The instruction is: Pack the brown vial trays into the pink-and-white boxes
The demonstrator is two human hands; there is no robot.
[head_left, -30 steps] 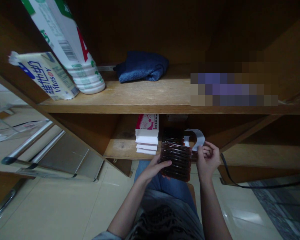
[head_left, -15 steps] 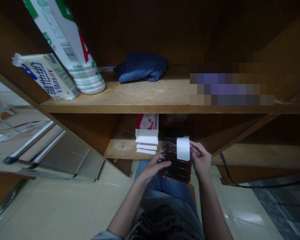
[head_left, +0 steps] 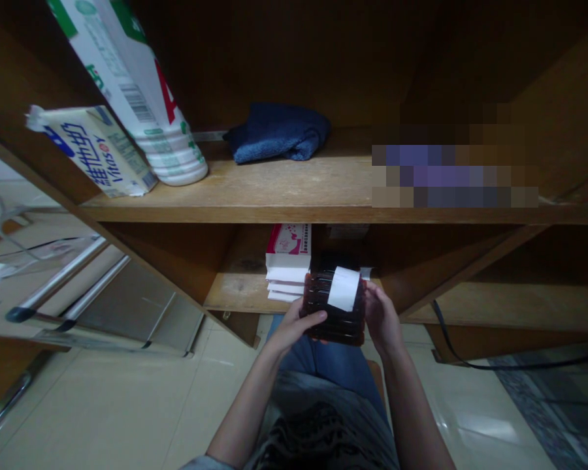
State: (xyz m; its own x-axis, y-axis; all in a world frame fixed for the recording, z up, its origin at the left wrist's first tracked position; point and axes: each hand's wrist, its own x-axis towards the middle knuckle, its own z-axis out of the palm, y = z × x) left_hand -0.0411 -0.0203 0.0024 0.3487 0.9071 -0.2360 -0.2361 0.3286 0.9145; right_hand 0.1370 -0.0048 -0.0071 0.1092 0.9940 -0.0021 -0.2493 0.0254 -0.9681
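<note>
A: Just below and right of the frame's centre, a dark brown, glossy, ribbed rectangular pack (head_left: 336,326), with a white paper strip (head_left: 343,289) across its upper right!

B: The left hand (head_left: 298,324) pinches its left edge, thumb on top!

A: And the right hand (head_left: 383,318)?

B: Fingers bent at the right edge; whether they pinch it, I can't tell.

A: Left of that, mid-frame, a pink-and-white cardboard box (head_left: 290,239) on the brown wooden lower shelf (head_left: 240,284)!

B: Upper centre, a crumpled navy cloth (head_left: 279,135)!

A: And upper left, a tall white plastic bottle (head_left: 140,98) with green and red print, a cream rectangular drink carton (head_left: 95,147) beside it!
</note>
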